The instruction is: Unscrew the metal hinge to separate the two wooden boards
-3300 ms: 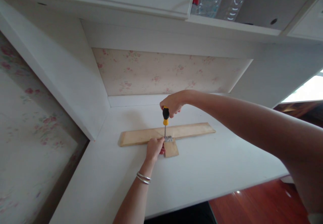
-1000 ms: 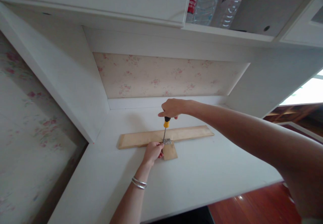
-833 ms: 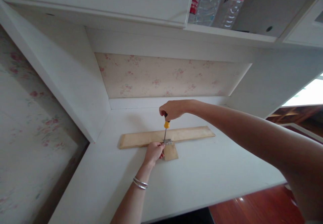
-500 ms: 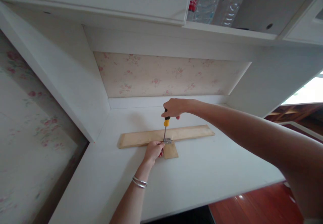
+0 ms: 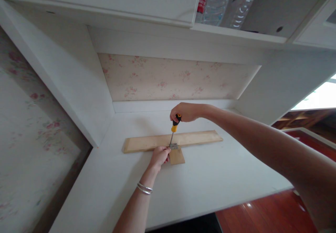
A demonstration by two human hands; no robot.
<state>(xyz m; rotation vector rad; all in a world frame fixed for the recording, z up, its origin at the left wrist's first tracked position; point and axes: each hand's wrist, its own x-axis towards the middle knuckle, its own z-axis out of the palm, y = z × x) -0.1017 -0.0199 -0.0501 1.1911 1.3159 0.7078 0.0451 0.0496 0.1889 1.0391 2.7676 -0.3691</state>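
Observation:
My right hand [image 5: 185, 112] is closed round the black-and-yellow handle of a screwdriver [image 5: 174, 128]. The screwdriver leans slightly, its shaft pointing down and its tip at the left part of a small metal hinge [image 5: 174, 146]. That hinge lies across the joint between a long, pale wooden board [image 5: 195, 137] and a short wooden piece [image 5: 177, 156]. My left hand [image 5: 159, 156], with silver bangles on its wrist, pinches at the hinge's left end, beside the short piece. Its fingertips partly hide what they grip, and any screw under the tip is too small to make out.
Both boards lie flat on a white desktop [image 5: 210, 170] inside a white cabinet recess. A side panel [image 5: 65, 75] stands at the left. Overhead, an open shelf holds plastic bottles [image 5: 240, 11]. Reddish flooring [image 5: 262, 208] shows beyond the front edge.
My right hand has shifted slightly right and turned on the screwdriver, whose handle now tilts more to the right. The left hand and the boards stay in place.

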